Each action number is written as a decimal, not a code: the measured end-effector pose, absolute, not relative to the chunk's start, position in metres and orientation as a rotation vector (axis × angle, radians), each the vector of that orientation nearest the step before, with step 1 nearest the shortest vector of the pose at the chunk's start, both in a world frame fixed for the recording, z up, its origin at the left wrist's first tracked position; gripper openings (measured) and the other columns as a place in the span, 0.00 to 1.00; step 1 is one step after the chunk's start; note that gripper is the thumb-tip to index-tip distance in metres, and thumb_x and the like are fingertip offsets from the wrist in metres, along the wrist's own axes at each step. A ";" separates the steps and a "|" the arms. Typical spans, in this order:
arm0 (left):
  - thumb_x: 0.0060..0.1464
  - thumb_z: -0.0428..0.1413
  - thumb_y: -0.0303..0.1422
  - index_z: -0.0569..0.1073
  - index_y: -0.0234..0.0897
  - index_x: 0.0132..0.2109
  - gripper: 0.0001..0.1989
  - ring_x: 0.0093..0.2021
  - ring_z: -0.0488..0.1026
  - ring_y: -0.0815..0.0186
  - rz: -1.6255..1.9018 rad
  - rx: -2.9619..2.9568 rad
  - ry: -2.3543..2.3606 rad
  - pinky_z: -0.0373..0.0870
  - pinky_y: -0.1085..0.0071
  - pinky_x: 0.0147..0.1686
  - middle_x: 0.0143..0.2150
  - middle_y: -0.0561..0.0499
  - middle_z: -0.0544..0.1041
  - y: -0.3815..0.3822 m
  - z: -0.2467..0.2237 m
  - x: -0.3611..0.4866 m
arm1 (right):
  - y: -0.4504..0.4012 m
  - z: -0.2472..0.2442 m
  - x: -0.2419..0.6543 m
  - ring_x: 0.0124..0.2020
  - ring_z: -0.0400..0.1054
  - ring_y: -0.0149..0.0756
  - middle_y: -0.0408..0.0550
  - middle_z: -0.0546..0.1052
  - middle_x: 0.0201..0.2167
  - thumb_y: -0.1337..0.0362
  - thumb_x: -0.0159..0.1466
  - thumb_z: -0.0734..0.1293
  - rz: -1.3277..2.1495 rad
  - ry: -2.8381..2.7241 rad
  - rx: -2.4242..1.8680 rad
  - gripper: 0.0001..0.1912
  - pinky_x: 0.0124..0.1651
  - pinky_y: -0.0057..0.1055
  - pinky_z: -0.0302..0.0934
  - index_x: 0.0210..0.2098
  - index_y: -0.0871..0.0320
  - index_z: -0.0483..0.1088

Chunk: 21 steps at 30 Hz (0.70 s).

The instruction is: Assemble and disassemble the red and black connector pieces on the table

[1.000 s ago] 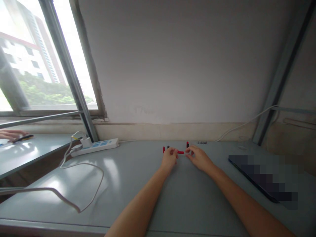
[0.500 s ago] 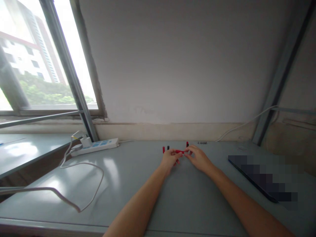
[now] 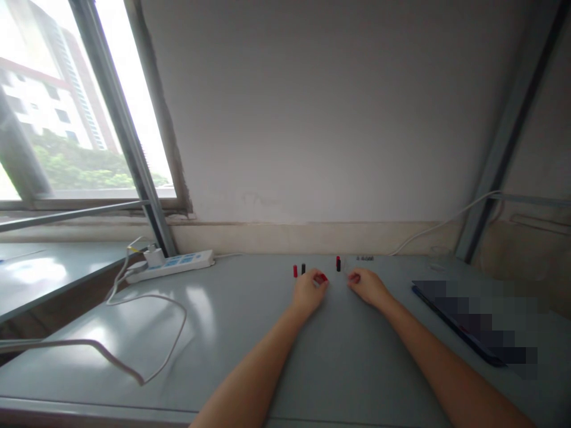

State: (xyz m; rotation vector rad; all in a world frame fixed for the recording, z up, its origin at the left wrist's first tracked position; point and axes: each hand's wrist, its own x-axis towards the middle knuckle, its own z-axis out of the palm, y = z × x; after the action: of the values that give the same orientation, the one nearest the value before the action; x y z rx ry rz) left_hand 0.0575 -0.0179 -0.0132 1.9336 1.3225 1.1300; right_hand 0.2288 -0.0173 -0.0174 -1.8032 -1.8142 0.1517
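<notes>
My left hand [image 3: 310, 292] is closed around a small red piece [image 3: 323, 277], part of which shows between the thumb and fingertips. To its right, my right hand [image 3: 368, 286] has its fingers pinched together; what they hold, if anything, is too small to make out. A short red cylinder [image 3: 295, 271] and a black cylinder [image 3: 303, 268] stand just behind and left of my left hand. Between and behind the hands is a red and black pair of cylinders [image 3: 338, 264]. Several tiny dark metal-looking parts [image 3: 364, 258] lie in a row behind my right hand.
A white power strip [image 3: 190, 261] with a plugged-in adapter sits at the back left. Its white cable [image 3: 178, 339] loops over the grey table [image 3: 232, 333]. At right lies a dark flat object [image 3: 459, 327], mostly blurred out. A metal post [image 3: 491, 160] rises at the back right.
My hands have moved apart. The red piece that stretched between both hands is now in my left hand, and my right hand has drawn away to the right.
</notes>
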 end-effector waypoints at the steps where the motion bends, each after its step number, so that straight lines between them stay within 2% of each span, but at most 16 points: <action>1: 0.44 0.54 0.26 0.71 0.33 0.31 0.04 0.28 0.68 0.70 1.111 2.014 1.333 0.63 0.74 0.30 0.29 0.49 0.74 -0.018 -0.015 0.058 | -0.015 -0.020 0.232 0.27 0.66 0.32 0.46 0.73 0.25 0.71 0.50 0.64 0.169 -1.796 -1.792 0.05 0.30 0.27 0.56 0.27 0.57 0.70; 6: 0.45 0.53 0.27 0.72 0.35 0.33 0.06 0.32 0.70 0.66 0.992 2.159 1.357 0.63 0.71 0.35 0.33 0.48 0.75 -0.025 -0.015 0.061 | -0.005 -0.027 0.238 0.26 0.66 0.32 0.46 0.73 0.23 0.70 0.50 0.63 0.206 -1.737 -1.773 0.04 0.30 0.27 0.57 0.26 0.59 0.70; 12: 0.45 0.52 0.28 0.72 0.35 0.34 0.07 0.32 0.70 0.65 0.954 2.166 1.398 0.63 0.70 0.35 0.33 0.46 0.75 -0.023 -0.009 0.067 | -0.002 -0.026 0.231 0.30 0.68 0.36 0.51 0.75 0.28 0.68 0.52 0.62 0.160 -1.678 -1.848 0.05 0.33 0.29 0.58 0.28 0.60 0.71; 21: 0.45 0.52 0.28 0.73 0.34 0.32 0.06 0.37 0.70 0.60 0.957 2.141 1.504 0.63 0.67 0.38 0.34 0.43 0.75 -0.006 -0.009 0.094 | 0.002 -0.030 0.231 0.29 0.68 0.35 0.49 0.75 0.26 0.65 0.53 0.63 0.143 -1.672 -1.823 0.05 0.31 0.28 0.58 0.26 0.57 0.70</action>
State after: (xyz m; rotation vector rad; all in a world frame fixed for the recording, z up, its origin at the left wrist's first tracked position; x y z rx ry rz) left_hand 0.0943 -0.0063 -0.0094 2.1407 1.5045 0.9574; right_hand 0.2312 0.0019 -0.0295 -1.8233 -1.6718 0.1432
